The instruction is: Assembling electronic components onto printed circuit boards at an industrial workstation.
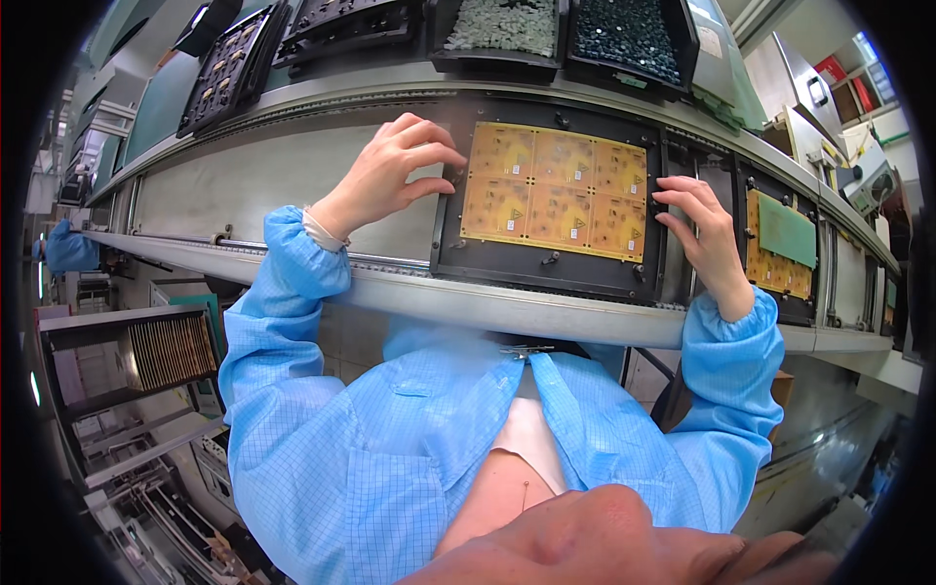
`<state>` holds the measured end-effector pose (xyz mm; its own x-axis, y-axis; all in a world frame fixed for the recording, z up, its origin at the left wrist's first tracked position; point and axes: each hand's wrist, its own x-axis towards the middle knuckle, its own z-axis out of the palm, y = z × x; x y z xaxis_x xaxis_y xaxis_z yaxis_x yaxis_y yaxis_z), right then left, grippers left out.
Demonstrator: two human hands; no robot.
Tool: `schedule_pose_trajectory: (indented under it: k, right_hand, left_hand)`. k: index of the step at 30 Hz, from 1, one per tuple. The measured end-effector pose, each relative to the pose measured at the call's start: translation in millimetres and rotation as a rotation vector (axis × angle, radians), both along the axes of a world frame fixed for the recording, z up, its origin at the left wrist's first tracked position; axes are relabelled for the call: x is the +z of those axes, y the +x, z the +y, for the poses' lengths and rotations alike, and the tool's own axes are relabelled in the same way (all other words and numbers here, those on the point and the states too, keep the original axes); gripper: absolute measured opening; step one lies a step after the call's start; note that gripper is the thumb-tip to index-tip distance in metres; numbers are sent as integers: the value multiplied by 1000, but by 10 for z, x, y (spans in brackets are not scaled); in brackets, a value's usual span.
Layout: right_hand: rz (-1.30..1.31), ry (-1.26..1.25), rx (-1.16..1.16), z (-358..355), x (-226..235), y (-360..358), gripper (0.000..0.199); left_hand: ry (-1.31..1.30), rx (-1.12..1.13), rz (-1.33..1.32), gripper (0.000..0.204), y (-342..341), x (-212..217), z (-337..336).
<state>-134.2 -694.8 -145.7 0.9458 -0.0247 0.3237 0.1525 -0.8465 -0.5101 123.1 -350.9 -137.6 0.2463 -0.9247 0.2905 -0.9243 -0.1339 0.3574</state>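
A yellow circuit board panel [560,190], divided into several sections, lies in a black carrier frame [487,263] on the conveyor in front of me. My left hand [390,168] is at the frame's left edge, fingers curved and apart, with a gap between thumb and forefinger. At the opposite edge is my right hand [704,234], its fingers spread and their tips close to the panel's right side. Neither hand holds anything that I can see; whether the fingertips touch the frame is unclear. Small dark clips stand around the panel's border.
Beyond the conveyor rail sit a bin of whitish parts [502,27], a bin of dark parts [626,44] and black trays [229,68]. To the right, another carrier holds a yellow panel partly under a green sheet [786,232]. A rack of boards [171,353] stands at lower left.
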Motion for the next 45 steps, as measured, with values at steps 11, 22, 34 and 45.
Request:
schedule_pose_trajectory:
  k: [11,22,34,45]
  right_hand:
    - [-186,-101,34,125,-123,54,11]
    - [-124,-13,-34,313,-39,32,11]
    - [48,24,61,326,213,-122,12]
    - [207,-309,148,957,623,-616,18]
  left_hand:
    - [-183,-188,-270,14,25,-83,-2]
    - [-144,-207,-382,11,-107,-17,62]
    - [89,-315,-109,27,-624,323,566]
    - [71,-583,-661,8,-634,553,446]
